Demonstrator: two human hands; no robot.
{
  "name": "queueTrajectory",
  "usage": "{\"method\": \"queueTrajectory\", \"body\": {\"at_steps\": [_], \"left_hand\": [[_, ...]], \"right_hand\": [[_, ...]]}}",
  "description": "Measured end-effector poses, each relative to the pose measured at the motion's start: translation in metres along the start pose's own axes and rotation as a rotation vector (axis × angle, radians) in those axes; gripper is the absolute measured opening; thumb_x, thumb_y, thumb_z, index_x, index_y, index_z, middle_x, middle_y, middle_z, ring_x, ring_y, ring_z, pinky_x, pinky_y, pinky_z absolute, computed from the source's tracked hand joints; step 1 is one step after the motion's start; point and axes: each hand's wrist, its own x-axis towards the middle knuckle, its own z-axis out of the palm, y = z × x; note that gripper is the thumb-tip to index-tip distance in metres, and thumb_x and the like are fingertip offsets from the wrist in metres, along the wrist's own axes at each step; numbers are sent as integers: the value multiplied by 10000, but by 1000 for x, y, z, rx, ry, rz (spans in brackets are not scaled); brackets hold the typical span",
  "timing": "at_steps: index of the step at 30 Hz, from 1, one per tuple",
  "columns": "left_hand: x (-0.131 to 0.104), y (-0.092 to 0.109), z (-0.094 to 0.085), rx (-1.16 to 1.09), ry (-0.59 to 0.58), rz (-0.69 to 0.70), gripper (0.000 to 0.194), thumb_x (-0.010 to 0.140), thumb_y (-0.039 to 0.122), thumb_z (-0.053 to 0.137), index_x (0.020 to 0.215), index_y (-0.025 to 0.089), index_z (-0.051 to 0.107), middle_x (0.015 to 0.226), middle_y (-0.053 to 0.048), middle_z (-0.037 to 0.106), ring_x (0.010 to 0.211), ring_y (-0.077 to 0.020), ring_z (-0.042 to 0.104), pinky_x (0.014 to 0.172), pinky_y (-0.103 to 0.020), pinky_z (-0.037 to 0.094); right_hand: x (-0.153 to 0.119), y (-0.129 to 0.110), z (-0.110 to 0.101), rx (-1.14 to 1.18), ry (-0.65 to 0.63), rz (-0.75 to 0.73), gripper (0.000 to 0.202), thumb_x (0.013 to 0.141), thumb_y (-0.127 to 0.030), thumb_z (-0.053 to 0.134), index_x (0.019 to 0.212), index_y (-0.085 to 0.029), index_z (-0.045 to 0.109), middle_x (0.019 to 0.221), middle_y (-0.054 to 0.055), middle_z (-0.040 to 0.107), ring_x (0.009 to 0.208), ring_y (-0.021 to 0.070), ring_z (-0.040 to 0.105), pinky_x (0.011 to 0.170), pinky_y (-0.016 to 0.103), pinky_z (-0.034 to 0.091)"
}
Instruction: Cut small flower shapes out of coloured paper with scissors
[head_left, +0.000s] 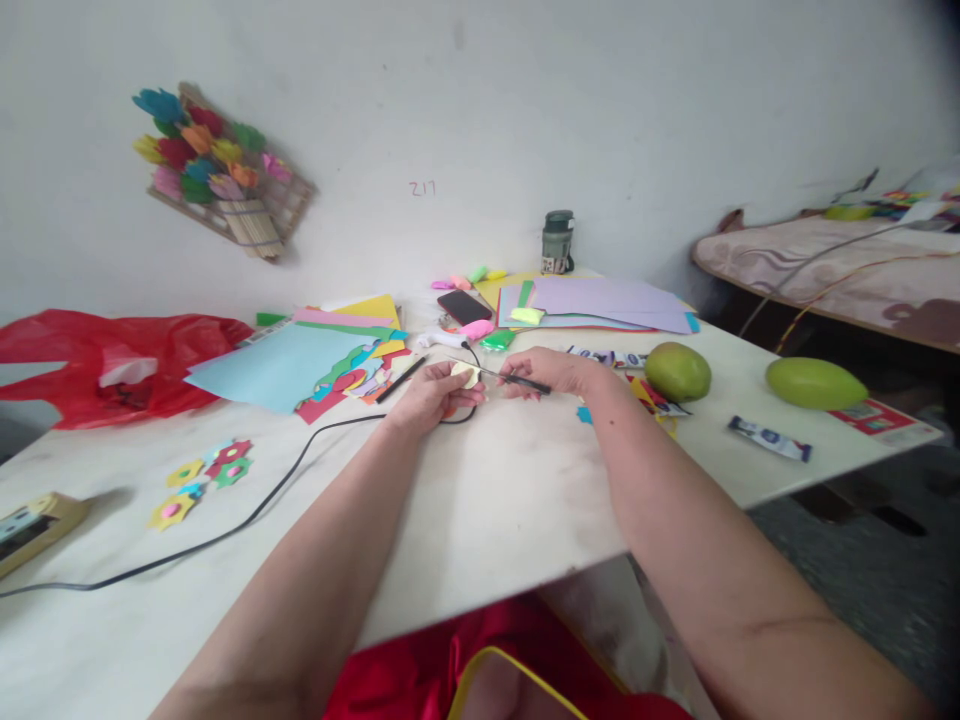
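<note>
My left hand pinches a small pale cream piece of paper between thumb and fingers. From the right, my right hand is closed around scissors with dark handles. Their thin metal blades point left and reach the paper's edge; whether they are cutting into it I cannot tell. Just behind my hands lies a white glue gun with a black cord. A black stick-like object rests beside my left hand. Paper flowers in yellow, red, green and blue lie at the left.
Coloured paper sheets and scraps lie behind my left hand, more sheets at the back right. A black cable crosses the left side. Green mangoes, a tube, a phone, a bottle and a red bag stand around.
</note>
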Motion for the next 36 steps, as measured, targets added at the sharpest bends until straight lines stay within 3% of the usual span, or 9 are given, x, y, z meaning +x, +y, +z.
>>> {"method": "queueTrajectory", "body": {"at_steps": [18,36], "left_hand": [[-2,2,3,-34,16,6,158,711,186,705,767,96,588,707,-100,700,619,-175,685,550,-225,535],[-1,2,3,-31,0,9,187,693,210,724,753,106,581,704,-98,699,624,-176,685,571,-232,537]], "right_hand": [[-3,-9,3,-18,38,19,180,704,-287,574,823,-157,607,566,-33,514,486,76,440,468,211,353],[1,-2,2,12,28,-16,207,686,-307,623,827,-156,632,589,-26,536,499,82,456,474,218,366]]}}
